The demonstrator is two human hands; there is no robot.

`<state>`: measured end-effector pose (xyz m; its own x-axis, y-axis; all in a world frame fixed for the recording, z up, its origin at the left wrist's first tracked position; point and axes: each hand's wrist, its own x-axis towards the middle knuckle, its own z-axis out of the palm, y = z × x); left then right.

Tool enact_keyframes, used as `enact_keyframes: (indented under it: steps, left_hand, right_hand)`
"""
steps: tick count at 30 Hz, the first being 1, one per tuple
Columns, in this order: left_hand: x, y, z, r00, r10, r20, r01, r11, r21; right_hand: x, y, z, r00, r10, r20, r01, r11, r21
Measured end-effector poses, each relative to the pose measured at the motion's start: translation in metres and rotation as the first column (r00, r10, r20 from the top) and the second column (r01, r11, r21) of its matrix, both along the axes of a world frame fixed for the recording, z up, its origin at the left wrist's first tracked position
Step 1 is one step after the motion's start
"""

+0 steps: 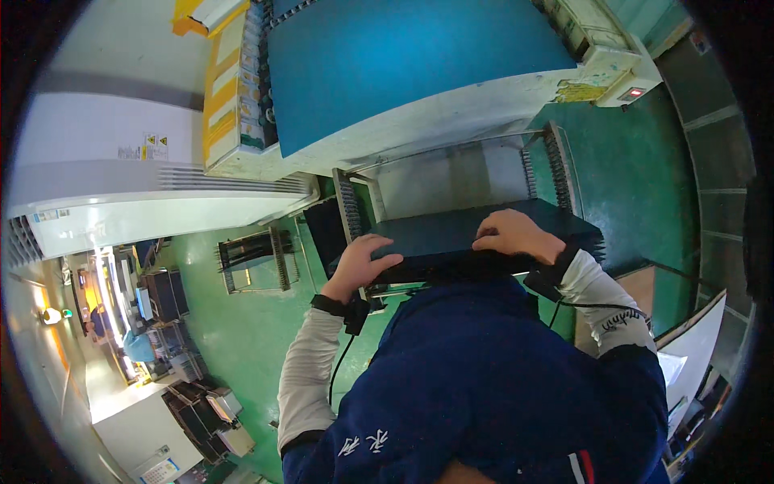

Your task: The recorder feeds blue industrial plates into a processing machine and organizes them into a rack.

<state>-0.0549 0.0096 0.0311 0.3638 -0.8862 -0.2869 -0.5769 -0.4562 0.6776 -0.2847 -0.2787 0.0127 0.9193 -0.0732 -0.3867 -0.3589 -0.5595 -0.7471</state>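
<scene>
Just in front of my body a dark, flat board [439,230] sits on top of a rack, with the toothed edges of several more showing at its right end. My left hand [359,264] rests on the board's near left part, thumb apart from the fingers. Farther right, my right hand [518,235] lies on the board's upper face with fingers bent and thumb apart. Neither hand visibly closes round anything; the undersides of the fingers are hidden. The metal rack [555,165] has slotted, comb-like side rails.
Beyond the rack stands a machine with a large blue sheet [419,60] on top. A white cabinet [169,198] is at the left. Another slotted rack [256,256] stands on the green floor [242,339]. White panels [701,351] lean at the right.
</scene>
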Motion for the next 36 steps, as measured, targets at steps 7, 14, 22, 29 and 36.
enact_keyframes:
  steps: [7,14,22,29,36]
  left_hand:
    - [0.001,0.001,-0.005,0.998,-0.006,0.055,0.006,1.000,-0.010]
    - [-0.002,-0.003,-0.003,0.991,0.051,0.124,-0.041,0.996,-0.079]
    - [-0.002,-0.001,-0.003,0.988,0.053,0.146,-0.043,0.997,-0.071]
    - [-0.002,-0.004,0.004,0.935,-0.027,0.355,0.064,0.994,-0.092]
    - [0.010,-0.009,-0.014,0.958,-0.006,0.285,0.023,0.998,-0.056]
  right_hand:
    - [-0.007,0.011,0.005,0.974,-0.226,-0.003,0.224,0.969,-0.106]
    - [-0.009,0.020,-0.004,0.917,-0.339,0.208,0.374,0.913,-0.163]
    - [-0.007,0.020,-0.005,0.881,-0.379,0.284,0.427,0.895,-0.128]
    - [0.003,0.010,-0.012,0.859,-0.322,0.398,0.390,0.915,-0.102]
    - [0.012,0.004,-0.009,0.866,-0.233,0.442,0.331,0.930,-0.158]
